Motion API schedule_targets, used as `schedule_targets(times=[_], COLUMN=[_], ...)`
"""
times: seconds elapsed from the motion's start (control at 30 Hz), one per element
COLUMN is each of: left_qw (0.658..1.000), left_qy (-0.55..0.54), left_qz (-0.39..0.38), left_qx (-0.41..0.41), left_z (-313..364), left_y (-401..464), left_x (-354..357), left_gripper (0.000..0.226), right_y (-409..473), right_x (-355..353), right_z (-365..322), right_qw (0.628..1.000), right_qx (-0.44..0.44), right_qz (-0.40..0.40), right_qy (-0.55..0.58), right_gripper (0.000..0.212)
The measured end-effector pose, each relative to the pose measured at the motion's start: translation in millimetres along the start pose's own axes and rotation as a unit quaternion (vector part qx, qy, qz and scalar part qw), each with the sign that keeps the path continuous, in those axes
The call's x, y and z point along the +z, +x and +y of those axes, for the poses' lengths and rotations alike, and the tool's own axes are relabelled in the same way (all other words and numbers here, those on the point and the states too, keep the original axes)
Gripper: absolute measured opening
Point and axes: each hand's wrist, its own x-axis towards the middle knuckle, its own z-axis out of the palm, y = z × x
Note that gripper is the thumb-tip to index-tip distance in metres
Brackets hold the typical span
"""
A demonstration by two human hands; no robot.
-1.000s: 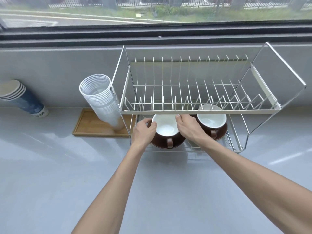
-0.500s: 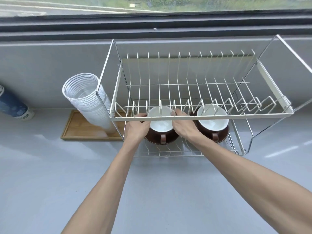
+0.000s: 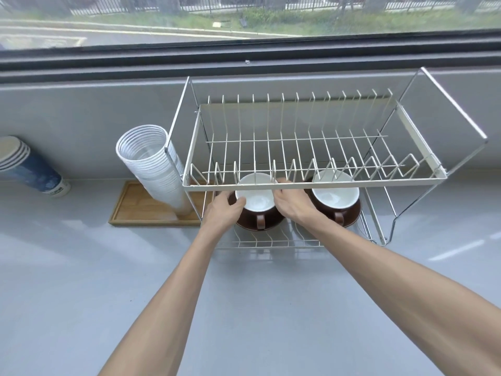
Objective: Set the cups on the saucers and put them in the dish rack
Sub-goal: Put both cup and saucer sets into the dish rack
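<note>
- Two-tier wire dish rack (image 3: 311, 185) at centre frame, on a grey worktop (image 3: 81, 280) under a window (image 3: 244, 17).
- Upper tier of the rack: white wire dividers, no dishes on it.
- Lower tier holds two sets, each a cup on a brown saucer.
- Left cup (image 3: 256, 200): white inside, brown outside, handle facing the camera, sits on the left saucer (image 3: 260, 226), centre of frame just below the upper tier's front rail.
- Right cup (image 3: 334, 196): same kind, handle toward the camera, on the right saucer (image 3: 352, 215), right of centre, apart from both hands.
- Left hand (image 3: 221, 213) on the left side of the left cup; fingers curled round the rim and wall, thumb on the rim.
- Right hand (image 3: 294, 204) on the right side of the same cup; fingers curled against its rim, fingertips partly hidden behind the upper tier's rail, so the exact grip past the rail cannot be told.
- Both forearms reach in from the bottom of the frame.
- Stack of clear plastic cups (image 3: 151, 169) leans at centre left, just beside the rack's left frame, its base on a wooden tray (image 3: 141, 215).
- Stack of blue paper cups (image 3: 29, 169) lies tilted at the far left edge on the worktop.
</note>
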Motion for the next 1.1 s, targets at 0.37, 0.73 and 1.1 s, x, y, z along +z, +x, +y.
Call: schedule_targets(times=[0.37, 0.73, 1.1], left_qw=[0.979, 0.851, 0.953], left_qy=[0.192, 0.435, 0.181], left_qz=[-0.034, -0.007, 0.074], left_qx=[0.065, 0.295, 0.233], left_z=[21.6, 68.4, 74.9], left_y=[-50.5, -84.5, -68.7], left_x=[-12.9, 49.6, 120.4], left_gripper=[0.05, 0.046, 0.052], right_y=[-55.4, -91.7, -65.1], right_x=[-48.4, -79.0, -99.2], right_z=[7.1, 52.4, 102.0], right_qw=[0.998, 0.923, 0.94], right_qx=[-0.042, -0.18, -0.107], right_qz=[-0.001, 0.122, 0.176], right_qy=[-0.046, -0.317, -0.272], right_gripper=[0.04, 0.027, 0.032])
